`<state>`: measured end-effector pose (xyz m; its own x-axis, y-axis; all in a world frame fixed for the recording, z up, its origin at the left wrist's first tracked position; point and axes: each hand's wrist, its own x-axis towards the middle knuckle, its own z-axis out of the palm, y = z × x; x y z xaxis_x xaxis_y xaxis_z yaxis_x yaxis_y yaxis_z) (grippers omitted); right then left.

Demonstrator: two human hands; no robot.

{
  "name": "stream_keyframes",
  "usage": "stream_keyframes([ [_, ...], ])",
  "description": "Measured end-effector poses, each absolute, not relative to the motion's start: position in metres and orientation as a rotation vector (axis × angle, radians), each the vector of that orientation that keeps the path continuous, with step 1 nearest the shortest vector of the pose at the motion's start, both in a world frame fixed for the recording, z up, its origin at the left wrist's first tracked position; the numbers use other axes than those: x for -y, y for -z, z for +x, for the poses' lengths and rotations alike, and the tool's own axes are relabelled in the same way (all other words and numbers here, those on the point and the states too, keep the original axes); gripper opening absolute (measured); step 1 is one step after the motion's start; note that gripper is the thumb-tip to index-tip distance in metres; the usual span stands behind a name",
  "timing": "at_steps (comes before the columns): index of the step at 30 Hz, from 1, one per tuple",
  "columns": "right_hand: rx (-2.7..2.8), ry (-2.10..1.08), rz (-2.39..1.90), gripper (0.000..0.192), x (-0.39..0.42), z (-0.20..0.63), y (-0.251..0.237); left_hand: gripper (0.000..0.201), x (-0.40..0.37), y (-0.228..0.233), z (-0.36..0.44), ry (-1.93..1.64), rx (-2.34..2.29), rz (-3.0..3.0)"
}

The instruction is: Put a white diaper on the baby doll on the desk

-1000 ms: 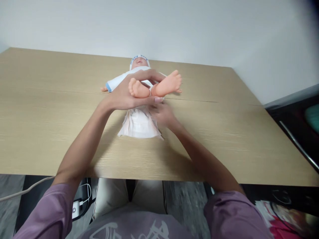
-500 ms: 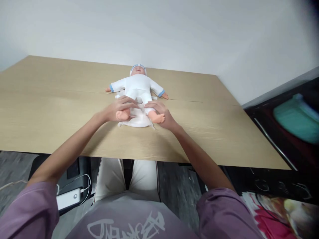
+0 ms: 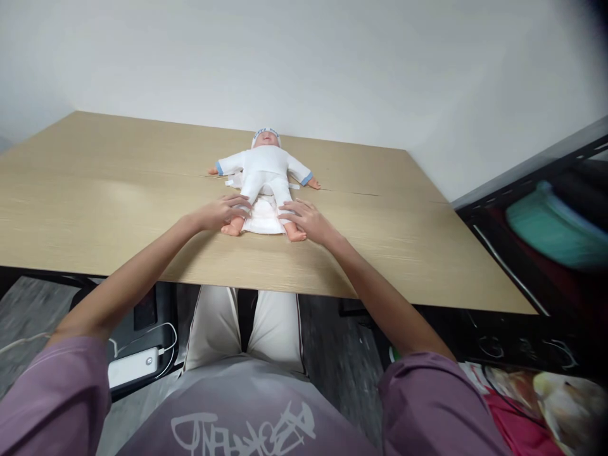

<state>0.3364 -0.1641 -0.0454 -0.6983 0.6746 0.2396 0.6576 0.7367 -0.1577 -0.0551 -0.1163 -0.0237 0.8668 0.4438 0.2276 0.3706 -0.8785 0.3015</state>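
Observation:
A baby doll in a white suit with blue cuffs and a white cap lies on its back, arms spread and legs apart. Beneath it lies an unfolded white diaper; its front part shows flat between the legs, and its tabs stick out at both sides of the waist. My left hand rests with stretched fingers on the doll's leg at the left, above the bare foot. On the other leg lies my right hand, its fingers spread. The undersides of both hands are hidden.
The doll lies on a wooden table against a pale wall. At the right are a dark shelf and a teal container. Below the table's front edge, a white power bank with a cable lies on a black surface at the left.
The doll's legs have come down flatter, and the diaper's front part lies smoother between them. My hands have shifted from the diaper's edges and inner legs to the tops of the legs.

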Motion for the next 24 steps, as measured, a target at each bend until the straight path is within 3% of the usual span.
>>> stream_keyframes([
  [8,2.776,-0.376,-0.961,0.074,0.158,0.355,0.035,0.058,0.113,0.025,-0.057,-0.338,-0.623,2.754],
  [13,2.896,-0.478,-0.988,0.100,0.162,0.361,0.027,0.035,0.130,0.024,-0.042,-0.289,-0.742,2.681],
  [15,2.924,-0.475,-1.044,0.103,0.169,0.357,0.025,0.042,0.139,0.026,-0.034,-0.320,-0.816,2.672],
  [18,2.843,-0.320,-1.134,0.096,0.184,0.343,0.029,0.054,0.148,0.034,-0.026,-0.377,-0.920,2.689],
  [24,2.523,0.045,-1.289,0.053,0.209,0.305,0.055,0.025,0.147,0.042,-0.019,-0.497,-0.944,2.745],
])
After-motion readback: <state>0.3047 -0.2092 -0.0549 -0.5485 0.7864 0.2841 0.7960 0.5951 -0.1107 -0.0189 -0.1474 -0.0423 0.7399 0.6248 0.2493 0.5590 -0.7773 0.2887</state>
